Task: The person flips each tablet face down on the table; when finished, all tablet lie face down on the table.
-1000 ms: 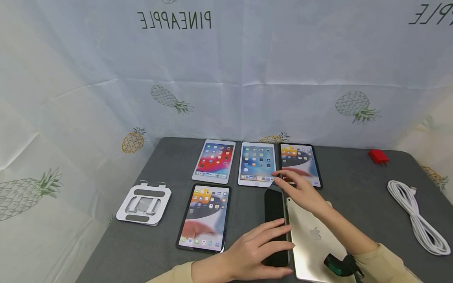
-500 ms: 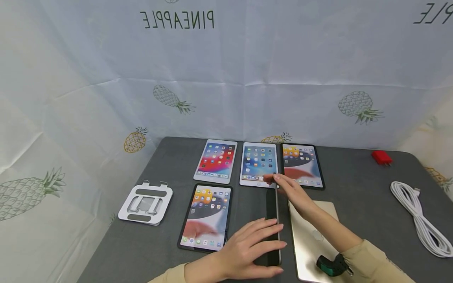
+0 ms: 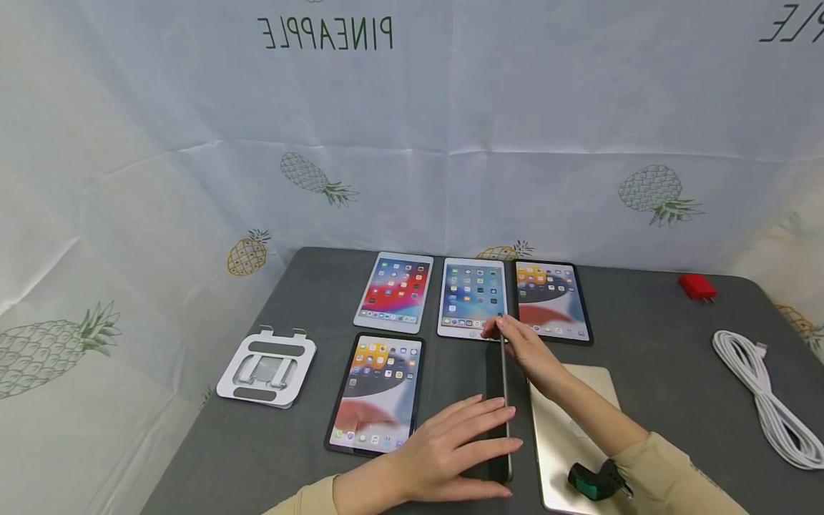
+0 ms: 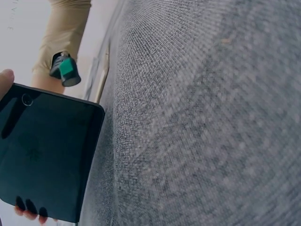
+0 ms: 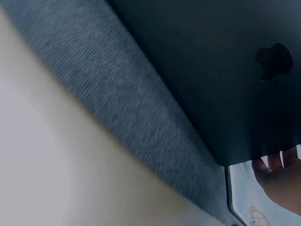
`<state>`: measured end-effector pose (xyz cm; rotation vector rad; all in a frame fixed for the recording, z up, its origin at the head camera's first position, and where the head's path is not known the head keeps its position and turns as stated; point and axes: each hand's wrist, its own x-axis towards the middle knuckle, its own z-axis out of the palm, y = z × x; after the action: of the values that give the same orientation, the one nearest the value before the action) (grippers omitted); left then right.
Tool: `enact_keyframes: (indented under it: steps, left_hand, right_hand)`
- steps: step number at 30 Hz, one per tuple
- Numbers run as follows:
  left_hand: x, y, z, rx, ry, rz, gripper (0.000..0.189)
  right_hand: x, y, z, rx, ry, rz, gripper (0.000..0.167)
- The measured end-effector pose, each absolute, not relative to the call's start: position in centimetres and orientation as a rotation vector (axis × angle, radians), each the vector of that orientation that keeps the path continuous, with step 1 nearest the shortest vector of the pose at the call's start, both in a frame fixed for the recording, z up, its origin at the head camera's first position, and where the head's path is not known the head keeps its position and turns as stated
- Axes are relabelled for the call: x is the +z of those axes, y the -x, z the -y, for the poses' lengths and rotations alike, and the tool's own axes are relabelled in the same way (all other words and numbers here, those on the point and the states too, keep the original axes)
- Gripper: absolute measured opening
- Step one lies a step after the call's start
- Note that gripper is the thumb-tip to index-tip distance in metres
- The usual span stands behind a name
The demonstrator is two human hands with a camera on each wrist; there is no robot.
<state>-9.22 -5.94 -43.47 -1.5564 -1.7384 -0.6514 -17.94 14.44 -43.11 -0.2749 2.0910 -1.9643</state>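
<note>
In the head view a dark tablet (image 3: 505,400) stands on its long edge, screen facing left. My left hand (image 3: 450,447) holds its near end, with spread fingers over the upper edge and the thumb lower down. At the far end my right hand (image 3: 531,356) grips it; several right fingertips (image 4: 29,214) curl onto the screen side in the left wrist view. Seen from the right wrist, the dark tablet back (image 5: 221,84) carries an apple mark, and right-hand fingers (image 5: 275,165) hold its edge. A gold tablet (image 3: 547,443) lies face down beneath my right forearm.
Lit tablets lie around: a white one with a red screen (image 3: 394,292), a white one with a blue screen (image 3: 473,293), a black one (image 3: 552,300) and another black one (image 3: 376,393). A folded white stand (image 3: 267,368), red plug adapter (image 3: 698,287) and coiled white cable (image 3: 766,400) lie farther out.
The dark tablet has tipped from a tilt to upright on its edge, its upper edge shifting left. Both hands have moved a little left with it.
</note>
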Motion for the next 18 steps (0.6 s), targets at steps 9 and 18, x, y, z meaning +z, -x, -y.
enact_keyframes:
  steps: [9, 18]
  left_hand:
    - [-43.6, 9.0, 5.7, -0.644, 1.459, 1.753, 0.068]
    - [-44.3, 8.4, 6.2, -0.727, 1.328, 1.906, 0.086]
  right_hand:
    - [-43.0, 18.7, -13.1, -1.973, 0.206, -2.084, 0.04]
    - [-42.0, 18.9, -12.0, -1.759, 0.199, -2.255, 0.034]
